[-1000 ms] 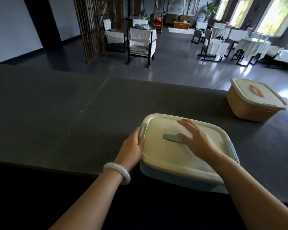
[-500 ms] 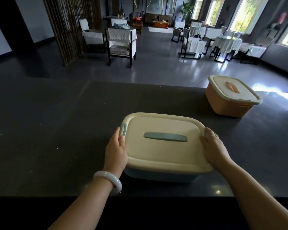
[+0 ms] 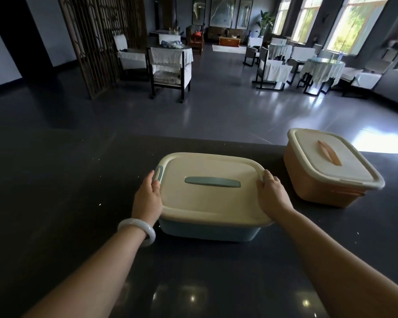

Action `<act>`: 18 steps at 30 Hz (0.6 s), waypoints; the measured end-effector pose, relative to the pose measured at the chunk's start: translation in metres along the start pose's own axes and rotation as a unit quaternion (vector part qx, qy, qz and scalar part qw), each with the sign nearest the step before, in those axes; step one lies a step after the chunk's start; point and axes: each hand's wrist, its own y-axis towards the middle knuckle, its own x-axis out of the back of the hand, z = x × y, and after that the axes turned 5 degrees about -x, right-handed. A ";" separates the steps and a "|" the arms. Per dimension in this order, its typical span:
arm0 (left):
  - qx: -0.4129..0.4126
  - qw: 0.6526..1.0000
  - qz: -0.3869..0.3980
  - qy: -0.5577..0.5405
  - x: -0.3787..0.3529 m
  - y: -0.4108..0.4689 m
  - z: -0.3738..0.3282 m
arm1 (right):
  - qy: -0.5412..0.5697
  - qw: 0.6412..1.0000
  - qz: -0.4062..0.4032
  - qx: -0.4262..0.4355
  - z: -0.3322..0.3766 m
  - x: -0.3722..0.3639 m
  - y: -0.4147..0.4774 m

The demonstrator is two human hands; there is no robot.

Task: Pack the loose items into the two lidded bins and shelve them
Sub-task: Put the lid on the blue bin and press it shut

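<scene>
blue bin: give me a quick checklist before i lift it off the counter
1. The lid sits flat on the blue bin: ok.
2. The left hand grips the left rim beside the clip: ok.
3. The right hand grips the right rim: ok.
4. Both side clips locked: cannot tell; the right one is hidden under the hand.
5. The orange bin stands apart to the right: ok.
</scene>
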 end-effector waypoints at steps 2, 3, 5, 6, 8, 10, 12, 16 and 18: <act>0.006 1.000 -0.003 0.006 -0.016 0.023 -0.006 | -0.004 1.000 0.004 0.004 0.001 0.000 0.031; 0.010 1.000 -0.005 0.007 -0.023 0.033 -0.009 | -0.005 1.000 0.008 0.008 0.003 -0.001 0.045; 0.017 1.000 -0.006 0.011 -0.034 0.054 -0.013 | -0.007 1.000 0.014 0.012 0.006 -0.002 0.072; 0.020 1.000 -0.005 0.016 -0.040 0.064 -0.016 | -0.007 1.000 0.016 0.012 0.008 -0.003 0.085; 0.026 0.999 -0.005 0.026 -0.050 0.084 -0.020 | -0.008 1.000 0.020 0.014 0.012 -0.004 0.109; 0.027 0.999 -0.004 0.032 -0.059 0.103 -0.022 | -0.005 1.000 0.022 0.017 0.015 -0.006 0.130; 0.026 0.999 -0.002 0.036 -0.068 0.120 -0.024 | -0.003 1.000 0.017 0.017 0.017 -0.008 0.148; 0.028 0.999 -0.005 0.025 -0.080 0.144 -0.025 | -0.007 1.000 0.013 0.017 0.021 -0.011 0.175; 0.029 0.999 -0.009 0.013 -0.083 0.148 -0.024 | -0.009 1.000 0.012 0.022 0.021 -0.012 0.182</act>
